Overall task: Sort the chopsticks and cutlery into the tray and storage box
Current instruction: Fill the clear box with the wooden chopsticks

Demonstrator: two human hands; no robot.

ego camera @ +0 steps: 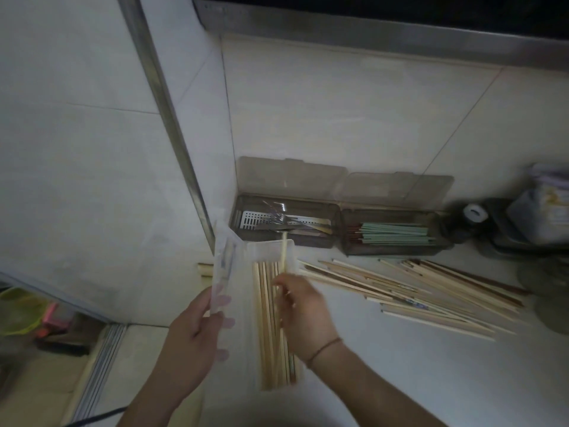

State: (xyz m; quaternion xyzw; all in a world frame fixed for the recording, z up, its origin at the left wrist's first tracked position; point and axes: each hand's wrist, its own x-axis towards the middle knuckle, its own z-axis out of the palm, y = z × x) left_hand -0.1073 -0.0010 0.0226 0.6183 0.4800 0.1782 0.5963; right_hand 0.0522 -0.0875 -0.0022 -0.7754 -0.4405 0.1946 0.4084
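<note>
Two bare hands work over a white counter [400, 374]. Largest item on it is a loose pile of pale wooden chopsticks [421, 292], fanned across the right side. Far of the pile, against the tiled wall, stand two smoky storage boxes with lids raised: the left box [334, 238] holds metal cutlery [277, 221] on a perforated insert; the right box [397, 249] holds green chopsticks [395, 234] and some darker sticks. Near centre lies a clear tray [257, 251] filled with wooden chopsticks laid lengthwise. The clear lid [223, 269] stands tilted just left of the tray. The left hand [197, 331] grips this lid, fingers curled behind it and visible through the plastic. The right hand [303, 315], a cord on its wrist, pinches a single chopstick [283, 255] above the tray, its far tip reaching the left box.
</note>
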